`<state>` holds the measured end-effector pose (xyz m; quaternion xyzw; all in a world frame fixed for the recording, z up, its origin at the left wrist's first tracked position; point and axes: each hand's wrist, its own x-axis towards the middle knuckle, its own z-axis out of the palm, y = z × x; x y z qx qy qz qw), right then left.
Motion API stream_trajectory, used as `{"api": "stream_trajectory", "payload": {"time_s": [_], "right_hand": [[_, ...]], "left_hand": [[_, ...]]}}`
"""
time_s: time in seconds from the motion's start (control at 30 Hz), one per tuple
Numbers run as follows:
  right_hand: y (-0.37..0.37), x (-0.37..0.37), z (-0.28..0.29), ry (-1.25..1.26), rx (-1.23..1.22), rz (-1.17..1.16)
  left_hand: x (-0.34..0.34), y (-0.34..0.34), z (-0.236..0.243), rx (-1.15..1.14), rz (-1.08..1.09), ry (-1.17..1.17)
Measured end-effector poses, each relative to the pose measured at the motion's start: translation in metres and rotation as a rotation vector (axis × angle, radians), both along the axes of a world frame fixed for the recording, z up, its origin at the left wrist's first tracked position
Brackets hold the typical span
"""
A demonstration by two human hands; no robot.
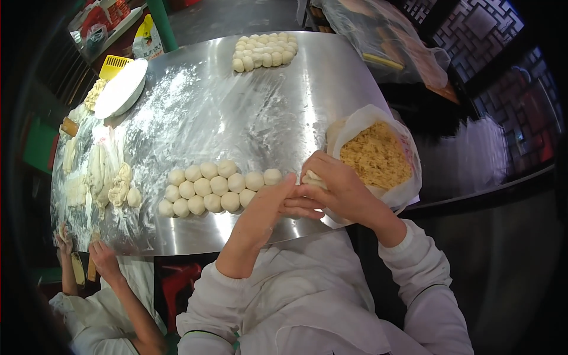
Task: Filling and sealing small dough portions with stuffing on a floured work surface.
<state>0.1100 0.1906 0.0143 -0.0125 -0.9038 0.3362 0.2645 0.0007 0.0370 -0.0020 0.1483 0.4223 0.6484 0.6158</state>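
My right hand (328,180) curls around a pale piece of dough (312,177) beside a bag of crumbly yellow filling (376,154). Just below it, my left hand (275,207) has its fingers stretched out, overlapping the right fingers; whether its palm touches the dough is hidden. To the left of both hands, rows of round dough balls (210,186) sit on the floured steel table (278,118).
A second block of dough pieces (263,52) lies at the back. At left are a white basin (121,89), yellow basket (113,65), loose dough (103,171) and another person's hands (103,257) holding wooden tools (93,269). A plastic-covered rack (384,41) stands beyond the right edge.
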Motion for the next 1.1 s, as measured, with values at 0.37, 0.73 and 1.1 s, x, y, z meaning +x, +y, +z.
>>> {"api": "stream_trajectory", "payload": {"time_s": [0.37, 0.73, 1.1], "right_hand": [[-0.054, -0.040, -0.017, 0.224, -0.351, -0.169], [-0.033, -0.005, -0.017, -0.249, -0.533, -0.021], [-0.043, 0.000, -0.058, -0.036, 0.031, -0.158]], "left_hand": [[0.045, 0.018, -0.001, 0.343, 0.598, 0.022], [0.004, -0.014, -0.017, 0.042, 0.225, 0.282], [0.011, -0.035, -0.050, -0.069, 0.199, 0.456]]}}
